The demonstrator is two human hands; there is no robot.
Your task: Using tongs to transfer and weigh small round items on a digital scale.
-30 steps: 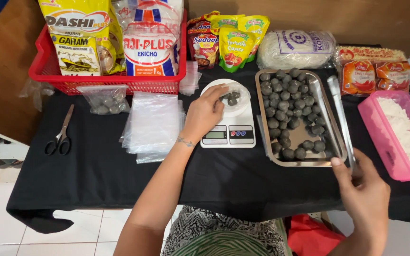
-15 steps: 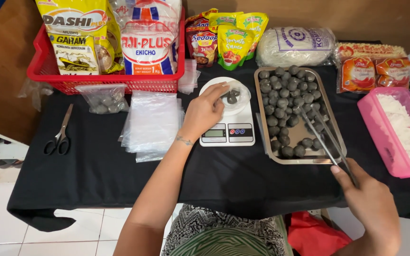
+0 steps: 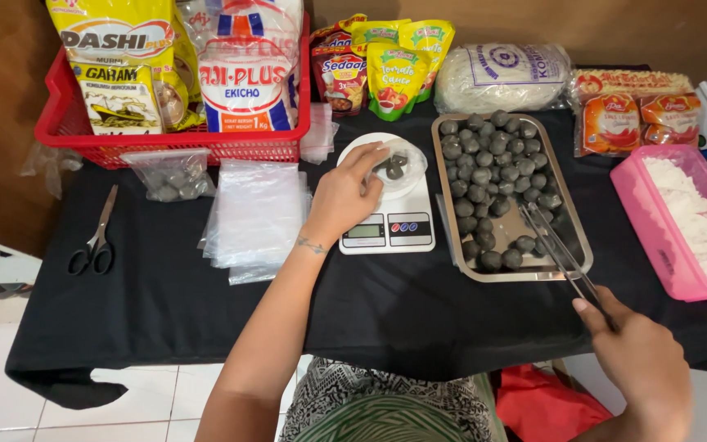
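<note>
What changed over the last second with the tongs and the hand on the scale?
The right hand swung the metal tongs from the tray's right edge leftward, so the tips now reach in over the dark balls in the metal tray. The left hand stayed on the clear bag on the white scale; everything else on the table kept its place.

Tongs point(image 3: 556, 245) over tray point(image 3: 445, 214) of dark balls point(image 3: 488, 160)
</note>
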